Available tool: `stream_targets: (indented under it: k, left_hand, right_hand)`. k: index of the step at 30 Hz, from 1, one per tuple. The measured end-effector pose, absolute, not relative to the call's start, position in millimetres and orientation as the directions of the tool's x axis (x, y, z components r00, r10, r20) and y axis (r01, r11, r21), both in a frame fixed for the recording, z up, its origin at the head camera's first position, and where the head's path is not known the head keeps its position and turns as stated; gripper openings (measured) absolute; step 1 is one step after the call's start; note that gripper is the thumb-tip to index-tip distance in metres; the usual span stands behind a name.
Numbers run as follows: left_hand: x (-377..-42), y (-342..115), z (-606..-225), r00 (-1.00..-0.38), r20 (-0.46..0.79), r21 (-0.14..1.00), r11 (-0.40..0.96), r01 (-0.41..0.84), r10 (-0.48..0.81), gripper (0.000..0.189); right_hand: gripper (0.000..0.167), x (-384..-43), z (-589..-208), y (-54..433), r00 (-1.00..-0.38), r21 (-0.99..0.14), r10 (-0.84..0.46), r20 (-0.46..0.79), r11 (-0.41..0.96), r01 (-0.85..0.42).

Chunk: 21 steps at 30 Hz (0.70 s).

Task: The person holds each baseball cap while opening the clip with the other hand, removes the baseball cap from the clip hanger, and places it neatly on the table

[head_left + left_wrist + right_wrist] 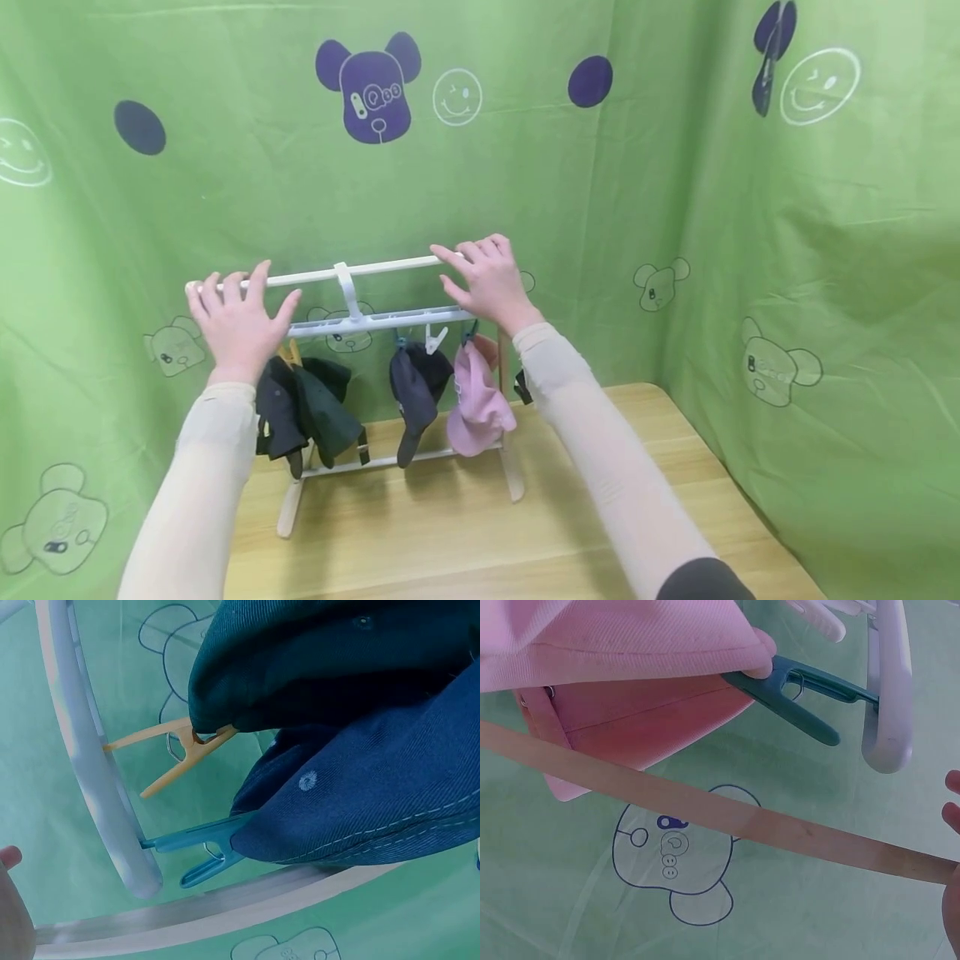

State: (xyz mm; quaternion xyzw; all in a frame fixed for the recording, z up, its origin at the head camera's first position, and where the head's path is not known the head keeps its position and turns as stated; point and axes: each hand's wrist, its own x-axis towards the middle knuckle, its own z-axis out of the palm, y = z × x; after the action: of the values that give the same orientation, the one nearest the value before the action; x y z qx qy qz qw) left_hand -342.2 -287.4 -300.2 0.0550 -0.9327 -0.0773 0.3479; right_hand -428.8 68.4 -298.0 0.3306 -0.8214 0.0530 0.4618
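Note:
My left hand (238,329) rests on the left end of a rack's white top bar (390,267), fingers spread, thumb out to the side. On the right end lies my right hand (489,283), fingers reaching over the bar. From the bar hooks a pale plastic clip hanger (405,317). Several caps hang from its clips: a dark blue cap (360,795) on a blue clip (199,834), a dark green cap (326,408) on a yellow clip (187,746), a navy cap (412,392), and a pink cap (480,408) on a teal clip (787,694).
A white clip (433,338) on the hanger holds nothing. The rack's wooden feet (289,508) stand on a wood-grain table (420,542). A green printed curtain (525,183) encloses the table at the back and sides.

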Motion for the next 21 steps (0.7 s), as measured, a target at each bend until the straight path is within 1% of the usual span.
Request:
stream_targets:
  k: [9,21]
  left_hand:
    - [-343.7,-274.0,-301.4,-0.739,0.655,0.179,0.983,-0.046,-0.154,0.074]
    - [-351.3,-254.6,-305.9,-0.708,0.692,0.168,0.985,-0.029,-0.139,0.070]
  right_hand:
    - [0.046,-434.3,-300.0,81.7,-0.305,0.231,-0.485,0.820,0.767,-0.599]
    - [0.043,-436.3,-300.3,102.1,-0.308,0.205,-0.464,0.830,0.768,-0.606]
